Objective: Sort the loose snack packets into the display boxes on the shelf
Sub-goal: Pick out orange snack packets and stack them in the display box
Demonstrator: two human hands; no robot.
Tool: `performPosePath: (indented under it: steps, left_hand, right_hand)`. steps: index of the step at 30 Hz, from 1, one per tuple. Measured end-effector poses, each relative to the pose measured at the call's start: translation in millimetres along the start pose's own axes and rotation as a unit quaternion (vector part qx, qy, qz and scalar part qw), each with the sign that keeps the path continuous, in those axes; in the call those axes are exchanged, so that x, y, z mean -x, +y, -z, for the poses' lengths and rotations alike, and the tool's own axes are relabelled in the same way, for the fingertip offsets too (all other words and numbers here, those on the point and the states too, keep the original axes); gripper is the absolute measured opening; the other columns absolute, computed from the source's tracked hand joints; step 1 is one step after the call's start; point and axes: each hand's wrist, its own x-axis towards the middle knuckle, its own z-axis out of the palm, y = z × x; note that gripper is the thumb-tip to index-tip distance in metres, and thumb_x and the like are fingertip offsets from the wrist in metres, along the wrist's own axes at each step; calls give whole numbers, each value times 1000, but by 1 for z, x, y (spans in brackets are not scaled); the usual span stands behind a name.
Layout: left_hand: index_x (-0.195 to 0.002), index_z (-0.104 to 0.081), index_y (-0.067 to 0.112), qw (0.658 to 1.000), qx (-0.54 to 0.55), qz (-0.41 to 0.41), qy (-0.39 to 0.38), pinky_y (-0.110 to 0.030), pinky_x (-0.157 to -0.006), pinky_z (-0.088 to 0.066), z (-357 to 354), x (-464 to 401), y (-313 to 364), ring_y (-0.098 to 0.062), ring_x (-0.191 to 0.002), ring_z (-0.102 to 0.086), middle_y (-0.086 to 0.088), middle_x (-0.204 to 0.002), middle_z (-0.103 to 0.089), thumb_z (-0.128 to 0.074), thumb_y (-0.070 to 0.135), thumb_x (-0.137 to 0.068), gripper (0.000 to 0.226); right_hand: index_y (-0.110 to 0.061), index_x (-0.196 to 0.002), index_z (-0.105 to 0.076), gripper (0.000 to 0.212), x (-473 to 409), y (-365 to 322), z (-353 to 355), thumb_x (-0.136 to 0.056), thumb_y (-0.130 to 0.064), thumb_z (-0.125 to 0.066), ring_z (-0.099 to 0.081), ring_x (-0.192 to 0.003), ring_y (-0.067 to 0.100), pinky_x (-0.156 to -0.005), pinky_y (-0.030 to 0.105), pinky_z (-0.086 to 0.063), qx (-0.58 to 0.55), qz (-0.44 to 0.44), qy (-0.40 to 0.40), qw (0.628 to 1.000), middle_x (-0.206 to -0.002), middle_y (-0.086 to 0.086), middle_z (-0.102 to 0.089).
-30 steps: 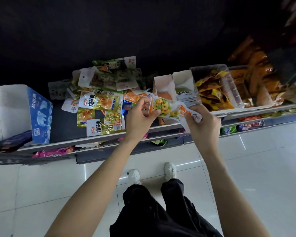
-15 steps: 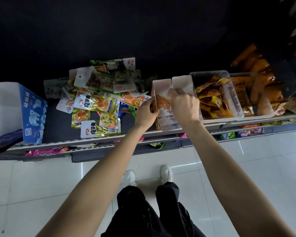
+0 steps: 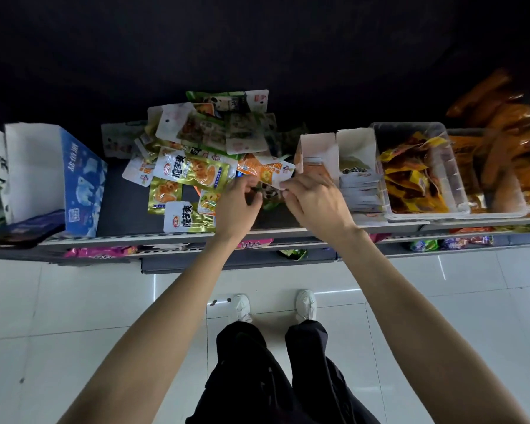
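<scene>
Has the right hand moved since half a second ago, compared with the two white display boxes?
Yes. The right hand has come back out of the white display boxes, leftward toward the loose packet pile, where its fingers now touch an orange packet.

A dark shelf (image 3: 120, 206) carries loose snack packets (image 3: 190, 172) heaped just left of the fingers, two white display boxes (image 3: 337, 154) right of them, clear bins (image 3: 410, 166) beyond, and a blue box (image 3: 83, 185) far left.

A white tiled floor (image 3: 74, 316) with thin grout lines reflects streaks of light. A grey shelf (image 3: 166, 234) runs across the view, with a lower tier (image 3: 233, 261) beneath its front edge. Behind and above the shelf all is dark.
</scene>
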Motion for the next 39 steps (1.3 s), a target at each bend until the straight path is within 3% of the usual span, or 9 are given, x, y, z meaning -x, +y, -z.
performPosePath:
  steps: [3,7,10,18,21,24,29,34,39]
  left_hand:
    - [-114,-61,16,992,-119,-20,28,-33,-89,-47,19,8,-41,-21,-105,-57,-2,-115,-63,-59,21,-89,26]
    - [-132,-49,19,962,-255,-39,-87,-41,-94,-43,30,3,-72,-26,-121,-46,-3,-137,-49,-50,26,-93,40]
    - [-140,-37,22,935,-313,-52,-158,-42,-101,-39,37,0,-81,-22,-132,-35,3,-149,-31,-43,31,-96,45]
    - [-139,-39,24,947,-281,-40,-152,-40,-103,-36,45,3,-77,-23,-131,-39,3,-149,-34,-47,32,-94,46]
    - [-134,-44,21,971,-222,-54,-74,-38,-103,-38,50,1,-61,-23,-125,-44,-1,-140,-44,-56,33,-90,48]
    - [-140,-38,15,980,-168,-101,-17,-35,-110,-30,60,-3,-30,-23,-131,-37,-4,-143,-41,-61,35,-87,61]
    - [-134,-47,25,978,-64,-135,-145,-26,-106,-23,87,-5,30,-16,-129,-35,2,-136,-47,-65,34,-85,52]
    - [-114,-62,13,954,65,-67,-285,-20,-82,-41,94,-5,65,-8,-95,-52,12,-102,-57,-66,23,-86,30]
    - [-97,-65,26,941,54,-142,-302,-6,-66,-40,62,-17,88,10,-80,-54,25,-89,-59,-67,26,-85,12]
  right_hand:
    - [-9,-102,-66,20,-20,-33,-26,-92,-15,-49,-66,-88,30,-66,36,-54,-13,-49,-69,996,-96,12,-69]
    - [-5,-132,-43,41,-52,-31,-79,-92,-10,-48,-39,-127,37,-109,47,-31,72,-136,-199,968,-137,20,-43]
    - [-10,-139,-28,53,-63,-28,-100,-90,-7,-50,-31,-129,44,-110,50,-26,90,-207,-223,948,-141,26,-29]
    - [-9,-120,-50,30,-48,-43,-67,-91,-8,-51,-66,-83,26,-62,31,-42,201,-114,-203,952,-96,9,-66]
    - [-15,-80,-67,10,-47,-50,-29,-70,-12,-69,-63,-50,18,-52,23,-47,220,-107,-91,965,-57,1,-63]
    - [-12,-73,-69,6,-40,-42,-1,-69,-8,-65,-60,-45,23,-46,23,-45,94,-76,56,991,-52,5,-62]
    - [-15,-101,-70,17,-16,-25,49,-87,-16,-60,-51,-44,13,-46,12,-36,-190,-127,40,973,-74,7,-70]
    - [-13,-115,-58,32,19,-7,84,-84,-12,-68,-69,-82,13,-73,26,-57,-457,-291,-3,840,-94,2,-70]
    - [-9,-112,-55,28,59,14,93,-87,-15,-65,-69,-92,8,-74,31,-59,-420,-313,6,852,-108,4,-69]
